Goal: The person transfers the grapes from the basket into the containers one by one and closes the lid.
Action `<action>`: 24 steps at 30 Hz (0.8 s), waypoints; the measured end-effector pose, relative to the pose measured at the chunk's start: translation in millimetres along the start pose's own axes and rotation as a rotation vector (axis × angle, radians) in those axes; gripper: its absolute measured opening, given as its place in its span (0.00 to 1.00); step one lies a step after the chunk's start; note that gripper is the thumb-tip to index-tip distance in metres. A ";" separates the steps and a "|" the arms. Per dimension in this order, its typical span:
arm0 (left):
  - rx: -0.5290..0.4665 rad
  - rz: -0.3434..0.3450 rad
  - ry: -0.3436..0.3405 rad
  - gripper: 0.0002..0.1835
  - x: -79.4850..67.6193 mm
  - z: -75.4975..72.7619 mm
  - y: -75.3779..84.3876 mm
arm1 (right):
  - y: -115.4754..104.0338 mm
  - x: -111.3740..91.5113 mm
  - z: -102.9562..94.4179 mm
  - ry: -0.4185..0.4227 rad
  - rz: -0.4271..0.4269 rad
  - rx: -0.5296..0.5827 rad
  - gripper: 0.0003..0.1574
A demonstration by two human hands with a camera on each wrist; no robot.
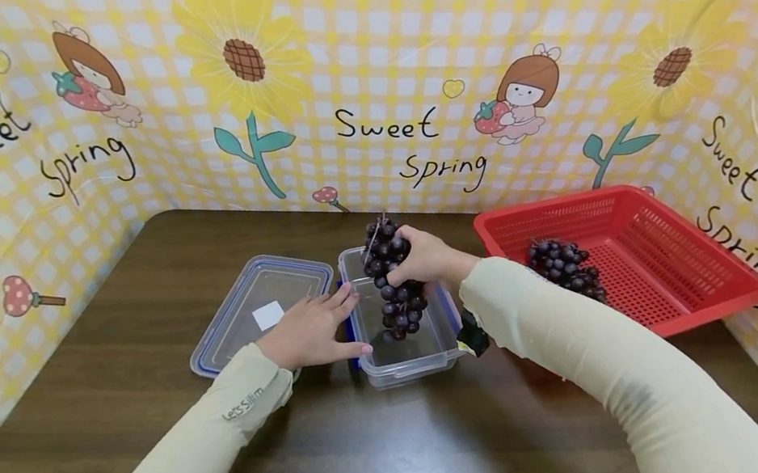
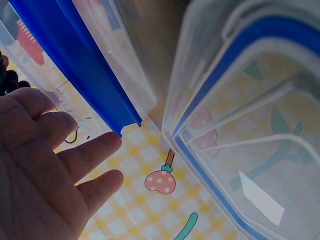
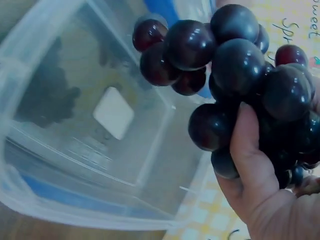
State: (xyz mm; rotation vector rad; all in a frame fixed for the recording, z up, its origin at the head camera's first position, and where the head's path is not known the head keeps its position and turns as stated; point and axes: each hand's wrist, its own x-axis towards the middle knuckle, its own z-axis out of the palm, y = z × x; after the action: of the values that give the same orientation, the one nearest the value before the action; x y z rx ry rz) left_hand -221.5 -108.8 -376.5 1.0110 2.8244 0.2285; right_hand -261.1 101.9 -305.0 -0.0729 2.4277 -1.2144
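My right hand (image 1: 422, 257) grips a bunch of dark purple grapes (image 1: 394, 287) over a clear plastic container (image 1: 413, 369). In the right wrist view, the thumb presses between the grapes (image 3: 237, 65), and the container's inside (image 3: 150, 145) shows below with a white square label. Fingers spread, my left hand (image 1: 312, 328) reaches to the container's left rim, beside its blue latch flap. The left wrist view shows that hand (image 2: 55, 165) with straight fingers near the blue flap (image 2: 75, 60).
A clear lid with a blue seal (image 1: 231, 332) lies left of the container. At the right stands a red plastic basket (image 1: 681, 289) with more dark grapes (image 1: 563, 262) in it. Yellow checked cloth (image 1: 351, 52) walls the brown table (image 1: 384, 465) at the back and sides.
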 end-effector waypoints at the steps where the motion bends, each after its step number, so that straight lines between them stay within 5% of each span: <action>1: -0.001 0.001 0.001 0.47 0.0 0.2 -0.1 | 2.8 0.0 2.2 0.005 -0.007 0.006 0.40; 24: -0.021 -0.021 -0.007 0.47 -0.1 1.9 -0.8 | 36.4 -4.6 42.6 0.006 0.001 0.103 0.39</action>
State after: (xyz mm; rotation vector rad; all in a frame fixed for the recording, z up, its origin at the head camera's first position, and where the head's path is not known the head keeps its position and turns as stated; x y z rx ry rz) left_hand -221.6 -109.3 -378.5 0.9761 2.8190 0.2515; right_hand -235.1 93.3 -354.2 -0.0378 2.3650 -1.3391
